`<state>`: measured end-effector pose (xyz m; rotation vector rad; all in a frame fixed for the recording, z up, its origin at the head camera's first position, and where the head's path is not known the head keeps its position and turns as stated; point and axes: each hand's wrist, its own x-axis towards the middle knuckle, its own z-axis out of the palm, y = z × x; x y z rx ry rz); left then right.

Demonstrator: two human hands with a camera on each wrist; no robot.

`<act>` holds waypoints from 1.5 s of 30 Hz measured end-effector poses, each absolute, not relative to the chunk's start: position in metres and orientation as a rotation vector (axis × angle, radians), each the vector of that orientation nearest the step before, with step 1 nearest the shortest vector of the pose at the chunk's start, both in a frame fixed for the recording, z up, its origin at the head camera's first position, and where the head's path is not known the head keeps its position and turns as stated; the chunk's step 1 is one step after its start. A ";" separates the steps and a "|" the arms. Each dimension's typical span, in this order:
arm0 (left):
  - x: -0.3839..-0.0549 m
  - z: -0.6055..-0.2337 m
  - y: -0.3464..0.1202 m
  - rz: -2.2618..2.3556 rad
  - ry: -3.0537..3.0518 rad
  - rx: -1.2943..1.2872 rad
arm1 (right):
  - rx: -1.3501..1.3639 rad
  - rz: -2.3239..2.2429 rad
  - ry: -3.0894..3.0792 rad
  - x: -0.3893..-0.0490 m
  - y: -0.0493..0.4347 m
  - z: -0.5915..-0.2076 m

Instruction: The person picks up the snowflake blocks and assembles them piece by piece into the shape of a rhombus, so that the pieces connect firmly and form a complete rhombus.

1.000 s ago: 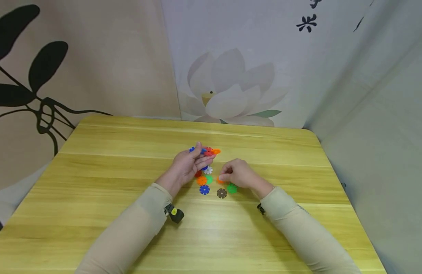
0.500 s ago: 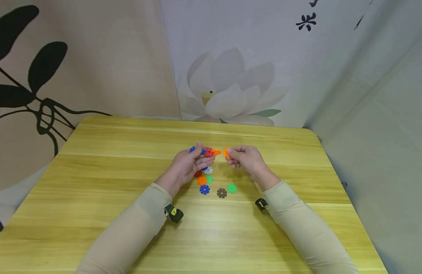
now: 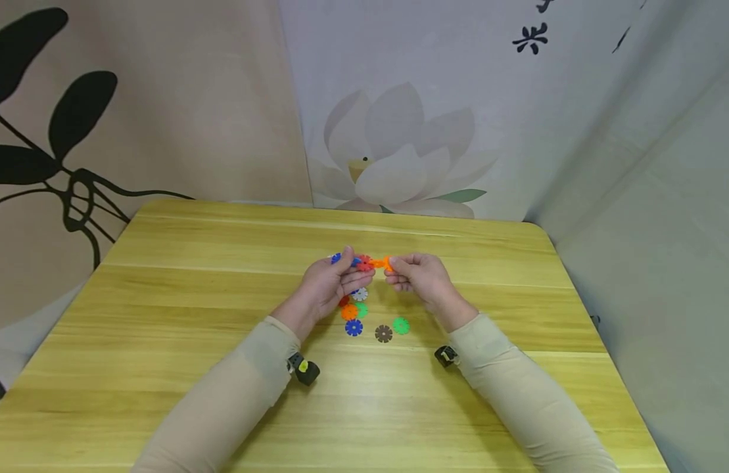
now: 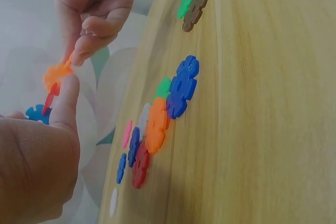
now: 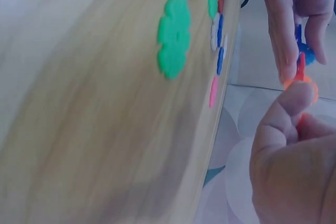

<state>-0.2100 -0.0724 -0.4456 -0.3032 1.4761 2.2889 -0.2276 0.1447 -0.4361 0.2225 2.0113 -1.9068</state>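
Note:
My left hand (image 3: 325, 286) holds a short chain of interlocking notched plastic discs between thumb and fingers, above the table. In the chain are blue discs, a red disc (image 3: 365, 263) and an orange one (image 4: 52, 75) at the right end. Thumb and fingertips of my right hand (image 3: 426, 279) pinch another orange disc (image 3: 388, 263), right at the chain's orange end. Its notches are mostly hidden by the fingers. In the right wrist view, a blue disc (image 5: 307, 54) shows beside the left fingers.
Loose discs lie below the hands: a blue disc (image 3: 353, 327), an orange disc (image 3: 349, 311), a white disc (image 3: 360, 294), a brown disc (image 3: 384, 334) and a green disc (image 3: 401, 325). A pink disc (image 4: 127, 134) lies near the far side of the wooden table (image 3: 192, 328).
My right hand has lifted an orange disc off the table, up and away from me, then brought it left against the chain's end. The left hand stays nearly in place.

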 end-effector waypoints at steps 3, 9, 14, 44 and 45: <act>-0.210 -0.445 -0.071 2.299 1.470 -0.319 | 0.297 -1.958 1.938 -0.227 0.143 -0.436; -0.211 -0.444 -0.067 2.337 1.455 -0.332 | 0.395 -2.020 1.850 -0.224 0.141 -0.437; -0.211 -0.444 -0.064 2.381 1.426 -0.342 | 0.380 -2.031 1.856 -0.224 0.142 -0.439; -0.213 -0.447 -0.068 2.401 1.247 -0.173 | 0.262 -2.014 1.791 -0.226 0.151 -0.451; -0.213 -0.447 -0.068 2.414 1.217 -0.189 | 0.260 -2.008 1.790 -0.226 0.152 -0.452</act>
